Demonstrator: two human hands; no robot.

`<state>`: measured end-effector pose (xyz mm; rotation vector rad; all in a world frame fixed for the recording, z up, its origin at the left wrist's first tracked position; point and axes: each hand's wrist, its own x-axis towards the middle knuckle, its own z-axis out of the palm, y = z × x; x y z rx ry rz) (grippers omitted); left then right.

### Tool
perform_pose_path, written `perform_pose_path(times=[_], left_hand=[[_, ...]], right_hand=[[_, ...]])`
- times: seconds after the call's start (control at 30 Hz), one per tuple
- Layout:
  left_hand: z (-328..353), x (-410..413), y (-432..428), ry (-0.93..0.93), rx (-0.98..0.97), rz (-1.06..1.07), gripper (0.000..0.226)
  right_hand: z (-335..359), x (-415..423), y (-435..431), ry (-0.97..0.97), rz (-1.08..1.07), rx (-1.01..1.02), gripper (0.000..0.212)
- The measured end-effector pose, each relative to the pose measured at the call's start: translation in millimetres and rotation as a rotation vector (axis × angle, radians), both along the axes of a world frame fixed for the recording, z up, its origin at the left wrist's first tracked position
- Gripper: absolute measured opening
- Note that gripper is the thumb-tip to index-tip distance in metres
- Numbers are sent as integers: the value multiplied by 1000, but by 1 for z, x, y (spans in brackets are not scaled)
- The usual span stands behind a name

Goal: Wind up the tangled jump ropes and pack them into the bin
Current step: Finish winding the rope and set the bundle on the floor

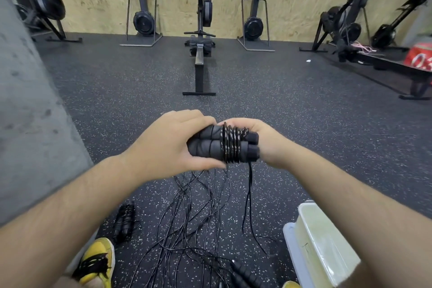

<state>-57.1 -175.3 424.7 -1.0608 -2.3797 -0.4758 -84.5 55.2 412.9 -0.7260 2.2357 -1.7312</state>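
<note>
I hold a pair of black foam jump rope handles point(210, 145) side by side in front of me, with black cord wound around them in several turns. My left hand point(168, 145) grips their left end and my right hand point(261, 140) grips their right end. A loose length of cord hangs from the bundle down to the floor. Below lies a tangle of black jump ropes point(198, 222). One wound-up rope point(125, 221) rests on the floor at lower left. Another handle point(245, 273) lies near the bottom edge. The pale plastic bin point(325, 241) stands at lower right.
Yellow shoes point(98, 262) show at the bottom. A grey concrete pillar point(28, 100) rises on the left. A rowing machine point(201, 37) stands ahead on the speckled rubber floor, with more gym machines along the wooden wall and a red object point(420, 56) at far right.
</note>
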Motion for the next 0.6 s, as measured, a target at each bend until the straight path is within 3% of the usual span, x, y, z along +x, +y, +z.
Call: perform_pose_path(times=[0.1, 0.17, 0.27, 0.33, 0.43, 0.5, 0.6], left_hand=[[4, 2, 3, -20, 91, 77, 64], [5, 0, 2, 19, 122, 163, 61], [7, -8, -4, 70, 105, 291, 57], [8, -13, -7, 124, 46, 335, 58], [8, -16, -3, 230, -33, 348, 60], [7, -18, -1, 257, -73, 352, 65], [8, -20, -6, 261, -98, 339, 82]], right_hand=[[-8, -2, -9, 64, -114, 185, 15], [-10, -3, -17, 56, -138, 197, 21], [-3, 3, -30, -84, 51, -35, 9], [3, 6, -35, -245, 152, -241, 40], [4, 5, -46, -337, -27, -344, 56], [2, 4, -49, -303, -186, -362, 53], [1, 6, -52, -278, -240, -395, 50]])
